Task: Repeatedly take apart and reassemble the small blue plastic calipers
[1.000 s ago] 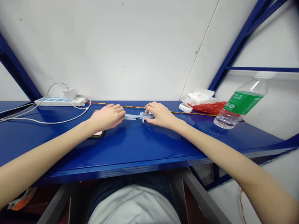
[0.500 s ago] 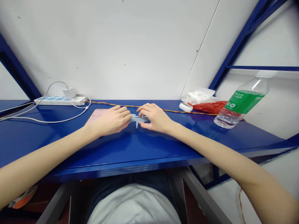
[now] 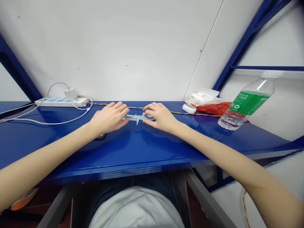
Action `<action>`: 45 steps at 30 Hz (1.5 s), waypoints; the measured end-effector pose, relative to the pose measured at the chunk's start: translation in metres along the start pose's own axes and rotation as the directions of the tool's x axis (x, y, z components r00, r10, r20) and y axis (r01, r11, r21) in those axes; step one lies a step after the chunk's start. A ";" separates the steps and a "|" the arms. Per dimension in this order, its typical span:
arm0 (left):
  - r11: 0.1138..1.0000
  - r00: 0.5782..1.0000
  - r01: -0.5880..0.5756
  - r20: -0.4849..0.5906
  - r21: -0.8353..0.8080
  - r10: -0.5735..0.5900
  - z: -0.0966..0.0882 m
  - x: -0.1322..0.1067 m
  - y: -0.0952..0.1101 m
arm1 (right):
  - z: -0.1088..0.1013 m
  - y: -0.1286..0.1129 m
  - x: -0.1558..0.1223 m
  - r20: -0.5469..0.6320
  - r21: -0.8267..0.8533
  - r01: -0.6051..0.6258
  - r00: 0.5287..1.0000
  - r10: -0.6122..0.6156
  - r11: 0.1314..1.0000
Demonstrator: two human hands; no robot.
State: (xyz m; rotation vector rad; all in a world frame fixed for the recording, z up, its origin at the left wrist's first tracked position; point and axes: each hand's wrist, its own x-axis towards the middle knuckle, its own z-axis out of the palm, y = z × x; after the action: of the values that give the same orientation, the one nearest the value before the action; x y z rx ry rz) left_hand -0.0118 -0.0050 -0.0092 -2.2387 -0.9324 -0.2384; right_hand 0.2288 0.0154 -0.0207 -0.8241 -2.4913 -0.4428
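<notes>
Curling narrowly around either end of a pale blue plastic caliper [image 3: 137, 117], the left hand [image 3: 109, 118] and right hand [image 3: 161, 117] keep it lying flat on the blue surface [image 3: 142, 145] between them. Whether the fingers truly grip, I cannot tell. It looks thin, light, stiff and perhaps slippery, best taken by its long edges.
</notes>
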 end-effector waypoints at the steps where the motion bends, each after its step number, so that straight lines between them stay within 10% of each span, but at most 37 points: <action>1: 0.999 0.999 0.032 0.016 -0.006 -0.032 0.000 0.000 -0.001 | 0.000 0.002 0.000 -0.006 -0.010 -0.023 1.000 0.023 1.000; 9: 0.984 0.995 -0.062 0.060 -0.168 0.073 -0.002 -0.002 0.015 | -0.002 -0.008 0.000 -0.033 0.006 0.031 0.999 -0.031 1.000; 27: 0.844 0.941 0.329 0.220 -0.423 -0.257 -0.009 0.006 0.029 | 0.005 -0.020 0.000 -0.066 -0.076 0.189 0.979 -0.194 0.979; 45: 0.968 0.971 0.231 0.083 -0.095 -0.223 0.006 -0.004 0.003 | 0.002 0.002 -0.003 -0.096 0.027 -0.093 0.991 0.096 0.995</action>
State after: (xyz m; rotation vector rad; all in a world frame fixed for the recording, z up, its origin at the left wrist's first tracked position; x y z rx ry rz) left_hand -0.0134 -0.0051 -0.0172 -2.2453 -1.2430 -0.3184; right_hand 0.2314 0.0163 -0.0231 -0.8859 -2.3525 -0.4115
